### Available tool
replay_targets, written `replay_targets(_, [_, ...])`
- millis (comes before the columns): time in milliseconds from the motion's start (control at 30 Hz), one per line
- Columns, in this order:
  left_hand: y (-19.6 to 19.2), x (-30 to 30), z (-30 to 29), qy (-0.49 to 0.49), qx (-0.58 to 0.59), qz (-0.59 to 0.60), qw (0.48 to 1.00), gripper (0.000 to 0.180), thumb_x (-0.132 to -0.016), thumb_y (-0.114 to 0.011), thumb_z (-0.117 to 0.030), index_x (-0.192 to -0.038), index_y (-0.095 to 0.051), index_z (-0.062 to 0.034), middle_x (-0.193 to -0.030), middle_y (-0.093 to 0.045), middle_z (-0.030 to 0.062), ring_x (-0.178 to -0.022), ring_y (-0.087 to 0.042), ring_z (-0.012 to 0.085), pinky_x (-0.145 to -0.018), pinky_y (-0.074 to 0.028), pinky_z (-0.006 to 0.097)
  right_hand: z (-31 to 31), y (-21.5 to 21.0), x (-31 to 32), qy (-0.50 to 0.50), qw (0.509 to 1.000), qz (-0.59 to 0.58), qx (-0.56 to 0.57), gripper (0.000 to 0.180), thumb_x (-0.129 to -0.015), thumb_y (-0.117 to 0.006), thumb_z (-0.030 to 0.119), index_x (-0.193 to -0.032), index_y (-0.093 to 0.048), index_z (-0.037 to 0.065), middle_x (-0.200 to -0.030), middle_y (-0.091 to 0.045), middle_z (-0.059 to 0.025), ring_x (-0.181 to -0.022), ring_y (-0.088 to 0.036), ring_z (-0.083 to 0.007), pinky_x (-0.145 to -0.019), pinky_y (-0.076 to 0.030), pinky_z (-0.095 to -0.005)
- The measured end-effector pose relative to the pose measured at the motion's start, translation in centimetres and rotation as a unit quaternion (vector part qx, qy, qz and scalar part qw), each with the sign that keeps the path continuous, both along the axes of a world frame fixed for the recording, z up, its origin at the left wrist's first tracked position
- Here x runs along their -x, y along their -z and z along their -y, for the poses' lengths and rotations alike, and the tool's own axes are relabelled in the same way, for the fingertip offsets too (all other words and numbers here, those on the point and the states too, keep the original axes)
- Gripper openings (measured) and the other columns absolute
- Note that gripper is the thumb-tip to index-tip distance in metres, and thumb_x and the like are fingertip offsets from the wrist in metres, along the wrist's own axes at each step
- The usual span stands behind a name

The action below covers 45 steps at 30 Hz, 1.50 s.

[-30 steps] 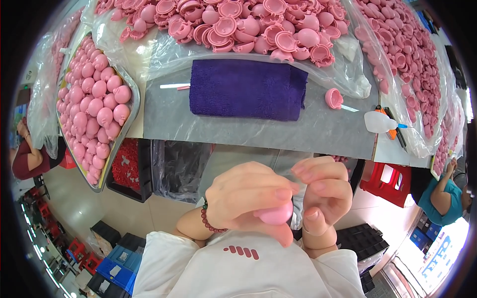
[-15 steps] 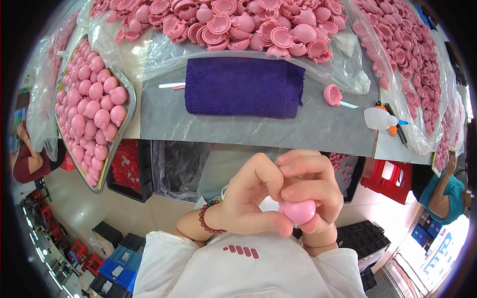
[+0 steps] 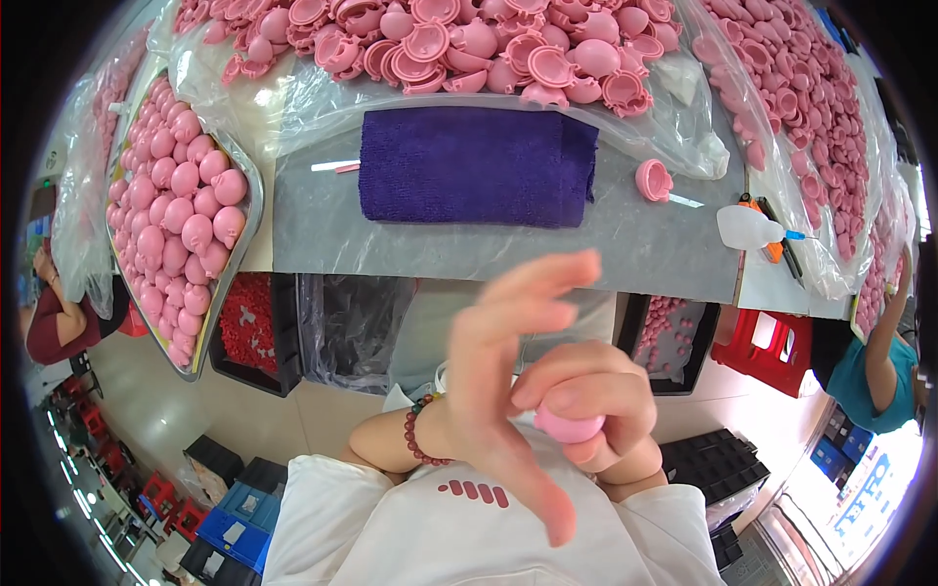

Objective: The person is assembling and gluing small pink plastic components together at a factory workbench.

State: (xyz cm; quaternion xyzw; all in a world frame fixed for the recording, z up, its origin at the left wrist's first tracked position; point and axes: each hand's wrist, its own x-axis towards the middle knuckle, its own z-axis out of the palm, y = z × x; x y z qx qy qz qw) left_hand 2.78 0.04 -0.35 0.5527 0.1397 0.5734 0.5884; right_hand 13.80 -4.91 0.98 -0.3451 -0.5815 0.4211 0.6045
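Between the fingers and thumb of my right hand (image 3: 618, 396) is a small pink plastic ball (image 3: 570, 427), held in front of my chest. Its far side is covered by the curled fingers. My left hand (image 3: 489, 376), with a beaded bracelet (image 3: 414, 430) at the wrist, is just left of the ball. Its fingers and thumb are spread wide, slightly smeared by motion, and hold nothing. Beyond both hands, a folded purple towel (image 3: 477, 166) lies on the grey table mat (image 3: 469, 249).
Pink half shells (image 3: 474, 41) are heaped at the back. A metal tray (image 3: 256, 210) of pink balls stands left. Towards the right are one open pink shell (image 3: 652, 182), a needle-tipped bottle (image 3: 747, 228) and a red stool (image 3: 752, 347). Co-workers sit at both sides.
My left hand has come off the ball and spread its fingers. My right hand has shifted slightly left, still holding the ball.
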Motion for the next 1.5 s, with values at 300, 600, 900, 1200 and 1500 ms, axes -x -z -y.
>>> replay_targets(300, [-0.7,-1.7,1.0,-0.035,-0.021,-0.003,0.999,0.044,-0.057,-0.079,-0.015,-0.091,-0.059,0.0039,-0.088,-0.061,0.0155,-0.071,-0.061,0.0192,-0.057,-0.047,0.023,-0.2,1.0,1.3,0.031,0.999,-0.032,-0.001,0.022,-0.086,-0.048,0.020,-0.096,-0.056,0.002,-0.087,-0.060,-0.0115,-0.077,-0.059,-0.0220,-0.068,-0.048,-0.0278])
replay_targets(600, [-0.7,-2.2,1.1,-0.079,-0.052,0.007,0.995,0.038,-0.057,-0.078,-0.014,-0.088,-0.061,0.0016,-0.085,-0.061,0.0147,-0.069,-0.061,0.0183,-0.054,-0.047,0.023,0.0,1.2,0.7,0.008,0.997,-0.056,0.054,0.023,-0.081,-0.046,0.018,-0.093,-0.057,0.003,-0.087,-0.060,-0.0103,-0.077,-0.059,-0.0219,-0.068,-0.047,-0.0275])
replay_targets(900, [-1.8,-1.1,-0.1,0.003,-0.021,-0.061,0.998,0.056,-0.053,-0.083,-0.023,-0.094,-0.057,0.0040,-0.093,-0.059,0.0176,-0.077,-0.060,0.0212,-0.061,-0.048,0.025,0.1,0.6,0.2,-0.011,0.991,-0.075,0.108,0.024,-0.077,-0.044,0.017,-0.090,-0.059,0.004,-0.087,-0.059,-0.0090,-0.076,-0.058,-0.0218,-0.067,-0.045,-0.0272])
replay_targets(1200, [-0.8,-1.8,0.9,-0.036,-0.068,-0.058,0.995,0.043,-0.066,-0.073,-0.044,-0.088,-0.064,-0.0080,-0.104,-0.049,0.0137,-0.081,-0.058,0.0311,-0.053,-0.055,0.036,1.1,-2.9,0.0,-0.018,0.963,-0.121,0.240,0.026,-0.075,-0.050,0.028,-0.084,-0.059,0.006,-0.087,-0.059,-0.0081,-0.081,-0.056,-0.0203,-0.073,-0.043,-0.0298])
replay_targets(1500, [0.4,-2.1,0.8,-0.016,0.010,0.016,1.000,0.069,-0.050,-0.085,-0.032,-0.100,-0.054,0.0045,-0.099,-0.057,0.0204,-0.082,-0.059,0.0219,-0.065,-0.047,0.025,0.6,-0.3,0.0,-0.026,0.985,-0.076,0.152,0.027,-0.067,-0.040,0.015,-0.083,-0.059,0.003,-0.082,-0.059,-0.0079,-0.075,-0.057,-0.0215,-0.066,-0.045,-0.0281])
